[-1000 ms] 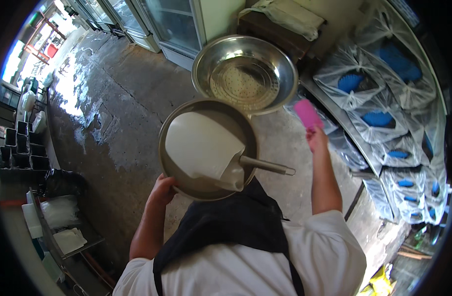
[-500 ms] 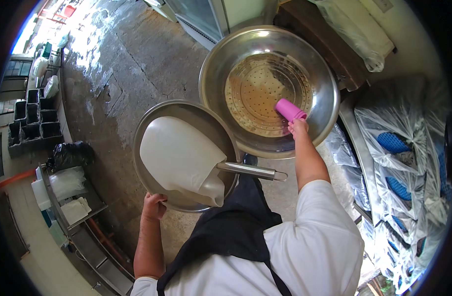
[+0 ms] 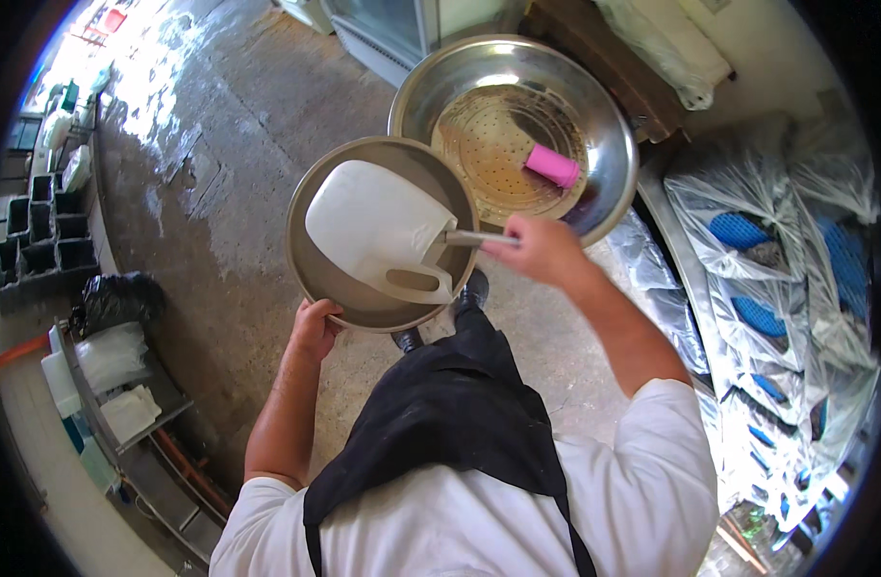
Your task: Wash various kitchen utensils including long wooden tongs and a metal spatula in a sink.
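My left hand (image 3: 315, 328) grips the near-left rim of a round metal bowl (image 3: 311, 288) held in front of me. Inside it lies a white plastic piece (image 3: 359, 216), pitcher-shaped with a slotted grip. My right hand (image 3: 546, 248) is closed around the metal handle (image 3: 465, 238) of a utensil that reaches over the bowl's right edge; the utensil's head is hidden by the white piece. Beyond, a larger steel basin (image 3: 609, 125) contains a perforated round plate (image 3: 479, 144), on which a pink plastic cup (image 3: 553, 166) lies on its side.
Plastic-wrapped racks with blue mesh (image 3: 739, 231) stand along my right. At the left are a metal cart (image 3: 162, 413), a black bag (image 3: 118, 303) and several dark crates (image 3: 46, 240). A glass-door cabinet (image 3: 378, 34) stands far ahead on the concrete floor (image 3: 258, 144).
My right hand has let go of the pink cup in the basin and taken hold of the metal handle. The bowl has moved forward and slightly right with my left hand.
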Tool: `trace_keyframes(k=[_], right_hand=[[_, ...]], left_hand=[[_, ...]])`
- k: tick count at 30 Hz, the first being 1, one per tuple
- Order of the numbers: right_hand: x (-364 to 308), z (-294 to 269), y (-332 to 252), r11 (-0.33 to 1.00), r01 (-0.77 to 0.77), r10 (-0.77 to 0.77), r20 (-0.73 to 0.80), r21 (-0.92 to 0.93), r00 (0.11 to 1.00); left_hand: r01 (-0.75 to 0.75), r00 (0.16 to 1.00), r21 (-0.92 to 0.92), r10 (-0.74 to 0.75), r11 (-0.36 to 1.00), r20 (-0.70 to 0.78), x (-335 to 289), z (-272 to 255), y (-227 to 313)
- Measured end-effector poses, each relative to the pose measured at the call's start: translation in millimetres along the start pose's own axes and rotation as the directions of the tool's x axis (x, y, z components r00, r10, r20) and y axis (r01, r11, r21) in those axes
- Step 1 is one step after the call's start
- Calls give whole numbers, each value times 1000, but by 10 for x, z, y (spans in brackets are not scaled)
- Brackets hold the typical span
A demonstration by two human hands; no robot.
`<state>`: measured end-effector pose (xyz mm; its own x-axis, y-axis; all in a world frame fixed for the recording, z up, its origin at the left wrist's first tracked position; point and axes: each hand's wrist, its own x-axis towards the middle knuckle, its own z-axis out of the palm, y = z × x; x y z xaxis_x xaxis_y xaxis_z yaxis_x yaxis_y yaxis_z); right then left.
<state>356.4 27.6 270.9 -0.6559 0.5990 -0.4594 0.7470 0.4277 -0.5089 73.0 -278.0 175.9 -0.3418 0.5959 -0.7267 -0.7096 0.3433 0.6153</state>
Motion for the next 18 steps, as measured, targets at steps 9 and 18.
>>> trace_keyframes(k=[9,18], right_hand=[[-1149,-582,-516,980,53,-69,-77,-194,995],[-1824,-1590,519,895,-424,425,25,141,905]], left_hand=[[21,999,-105,-23,994,-23,21,-194,-17],[-59,995,-114,49,992,-92,91,-240,54]])
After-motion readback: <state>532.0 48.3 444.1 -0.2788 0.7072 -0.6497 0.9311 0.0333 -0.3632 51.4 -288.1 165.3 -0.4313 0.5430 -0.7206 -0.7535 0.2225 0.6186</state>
